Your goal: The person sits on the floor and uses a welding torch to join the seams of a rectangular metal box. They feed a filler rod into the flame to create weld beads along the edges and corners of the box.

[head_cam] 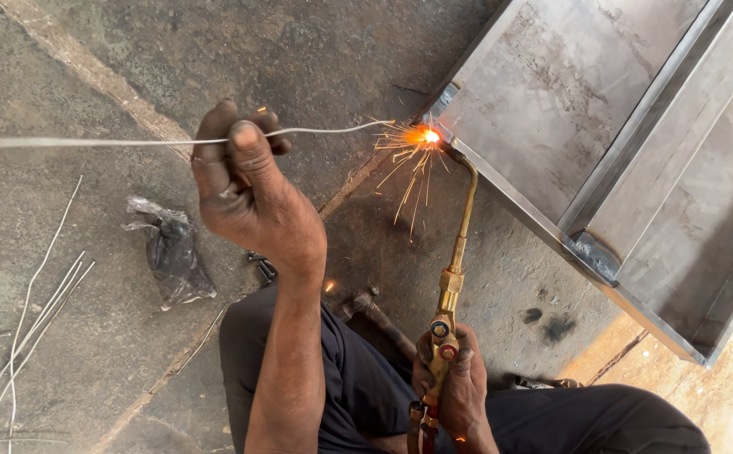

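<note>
Left hand (244, 189) fist clamped on thin grey filler wire (131, 142); right hand (455, 382) wrapped round brass gas torch (453, 277). Flame at grey steel frame (602, 151) corner. Risks: sparks hitting dark trousers (358, 387); wire drifting off joint.

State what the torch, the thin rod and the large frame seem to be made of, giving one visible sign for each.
Golden long-necked torch: probably brass, shiny yellow with threaded fittings. Thin pale filler rod in the left hand: bare metal wire, dull silver; alloy unclear. Large grey box-shaped frame: likely sheet steel, matt grey with blotchy marks and folded edges.
</note>
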